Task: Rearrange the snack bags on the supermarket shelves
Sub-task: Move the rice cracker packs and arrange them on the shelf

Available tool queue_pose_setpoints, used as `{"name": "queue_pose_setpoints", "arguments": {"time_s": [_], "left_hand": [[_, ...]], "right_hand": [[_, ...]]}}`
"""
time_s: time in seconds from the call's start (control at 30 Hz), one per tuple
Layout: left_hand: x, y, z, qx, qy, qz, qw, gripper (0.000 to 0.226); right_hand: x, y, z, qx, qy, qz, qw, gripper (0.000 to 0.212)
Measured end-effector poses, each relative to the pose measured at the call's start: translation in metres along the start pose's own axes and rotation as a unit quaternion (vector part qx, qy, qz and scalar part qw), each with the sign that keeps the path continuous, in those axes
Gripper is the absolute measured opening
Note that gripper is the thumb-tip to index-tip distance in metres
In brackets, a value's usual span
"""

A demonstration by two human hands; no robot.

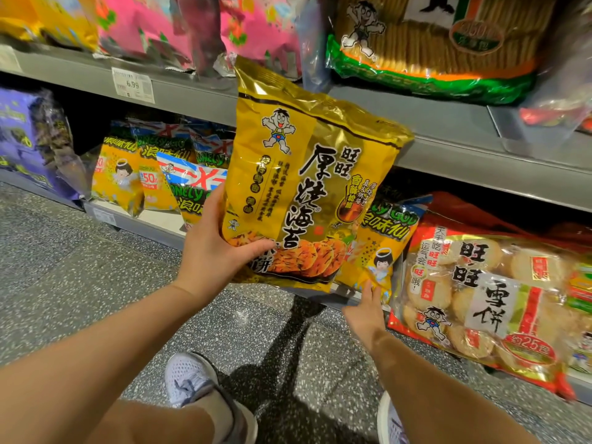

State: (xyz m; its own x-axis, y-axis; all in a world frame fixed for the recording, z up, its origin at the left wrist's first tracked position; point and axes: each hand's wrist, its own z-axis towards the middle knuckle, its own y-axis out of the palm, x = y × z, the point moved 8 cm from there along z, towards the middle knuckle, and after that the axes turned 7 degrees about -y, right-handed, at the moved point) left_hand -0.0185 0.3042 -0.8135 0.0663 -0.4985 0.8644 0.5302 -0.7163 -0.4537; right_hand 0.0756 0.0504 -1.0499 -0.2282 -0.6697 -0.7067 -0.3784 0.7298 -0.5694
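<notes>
Knees bent, I crouch over the floor, facing the lower shelf, which runs left to right just beyond my hands. My gold bag is the biggest thing before me. It hangs in the air in front of that shelf, long axis upright, top leaning slightly left. Behind its lower right edge a yellow bag stands on the shelf. My left hand grips the gold bag's lower left corner, thumb across the front, fingers behind. My right hand holds nothing; its straight fingers touch the yellow bag's bottom corner, which lies just above and beyond them. I judge the right hand is the one to shift that bag. The gold bag hides any slot behind it.
</notes>
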Motion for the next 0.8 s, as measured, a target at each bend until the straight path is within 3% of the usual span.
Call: {"name": "queue_pose_setpoints", "arguments": {"time_s": [0.13, 0.47, 0.6, 0.7, 0.8], "left_hand": [[0.002, 0.000, -0.002, -0.003, 0.001, 0.006, 1.000, 0.086], [0.019, -0.004, -0.014, 0.012, 0.002, -0.038, 0.999, 0.092], [0.031, -0.012, -0.032, 0.019, -0.011, -0.083, 0.996, 0.088], [0.043, -0.023, -0.043, 0.014, -0.018, -0.098, 0.995, 0.085], [0.064, -0.037, -0.053, 0.020, -0.005, -0.091, 0.996, 0.091]], "right_hand": [[0.000, -0.007, -0.003, 0.012, 0.007, 0.054, 0.998, 0.081], [-0.035, -0.052, -0.045, 0.146, -0.058, 0.120, 0.980, 0.055], [-0.070, -0.074, -0.077, 0.181, -0.101, 0.129, 0.970, 0.034], [-0.102, -0.089, -0.112, 0.214, -0.159, 0.195, 0.944, 0.014], [-0.135, -0.102, -0.148, 0.231, -0.206, 0.262, 0.914, 0.032]]}}
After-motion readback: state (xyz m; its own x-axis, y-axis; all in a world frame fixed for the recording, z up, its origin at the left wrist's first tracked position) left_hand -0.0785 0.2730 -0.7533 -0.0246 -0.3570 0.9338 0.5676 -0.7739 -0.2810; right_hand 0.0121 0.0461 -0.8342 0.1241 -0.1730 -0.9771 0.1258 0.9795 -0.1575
